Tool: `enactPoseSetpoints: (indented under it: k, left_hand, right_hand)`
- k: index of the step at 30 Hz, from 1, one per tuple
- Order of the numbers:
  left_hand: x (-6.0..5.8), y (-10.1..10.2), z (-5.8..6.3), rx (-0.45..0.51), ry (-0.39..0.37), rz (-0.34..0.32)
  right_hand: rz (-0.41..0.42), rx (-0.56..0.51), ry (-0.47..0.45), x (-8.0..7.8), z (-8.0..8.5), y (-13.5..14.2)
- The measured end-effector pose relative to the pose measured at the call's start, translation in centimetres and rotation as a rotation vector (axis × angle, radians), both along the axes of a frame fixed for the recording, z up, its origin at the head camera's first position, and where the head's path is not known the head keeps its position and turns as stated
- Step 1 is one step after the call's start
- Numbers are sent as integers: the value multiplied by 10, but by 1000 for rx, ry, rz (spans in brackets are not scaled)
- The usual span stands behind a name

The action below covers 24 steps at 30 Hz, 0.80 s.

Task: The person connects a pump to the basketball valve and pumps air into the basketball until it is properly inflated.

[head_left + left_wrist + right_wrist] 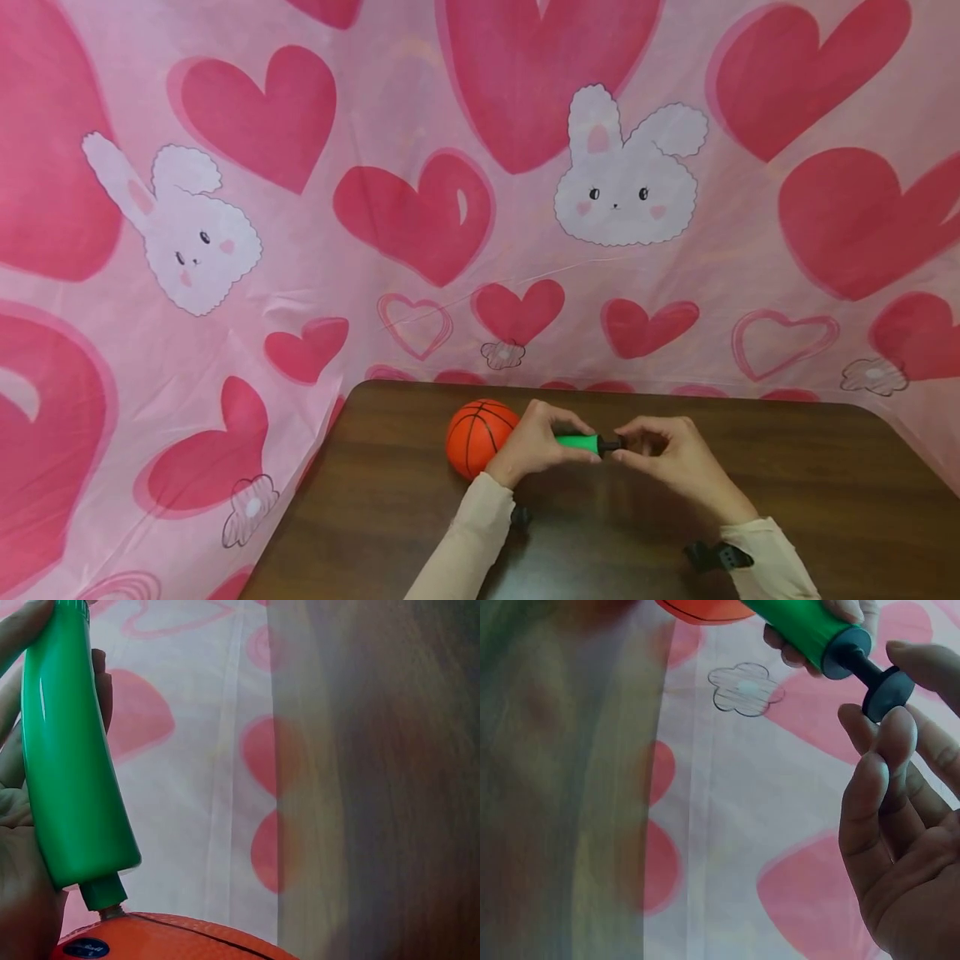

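Note:
My left hand (534, 440) grips the green barrel of a ball pump (75, 757), held level over the table. In the left wrist view, the pump's nozzle end (103, 892) meets the top of a small orange basketball (474, 435) by a thin connector. The ball sits just left of my left hand, which overlaps part of it in the head view. With thumb and fingertips my right hand (681, 457) pinches the round black handle (889, 694) at the pump's other end. A short length of black rod (861, 666) shows between handle and barrel.
A brown wooden table (600, 533) lies under both hands. Its far edge meets a pink cloth backdrop (517, 250) with hearts and rabbit faces. Black straps (716, 556) hang by the wrists, below the cream sleeves (768, 554).

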<state>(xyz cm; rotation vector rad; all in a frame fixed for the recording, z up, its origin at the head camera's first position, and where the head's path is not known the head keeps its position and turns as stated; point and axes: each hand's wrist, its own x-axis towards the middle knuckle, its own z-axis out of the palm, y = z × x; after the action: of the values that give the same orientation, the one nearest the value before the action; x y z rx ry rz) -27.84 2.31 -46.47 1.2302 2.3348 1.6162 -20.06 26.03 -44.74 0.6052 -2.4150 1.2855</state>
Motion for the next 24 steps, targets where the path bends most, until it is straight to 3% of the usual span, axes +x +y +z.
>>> enactPoseSetpoints:
  k: [7,16,24]
  left_hand:
    - [0,-2,0,-1,3,17]
    - [-4,-5,-1,7,36,33]
    - [-6,-8,-1,4,38,23]
  right_hand:
    - [17,5,-11,5,12,19]
    - [-50,-6,-69,18,31,54]
    - [-69,0,-98,21,35,60]
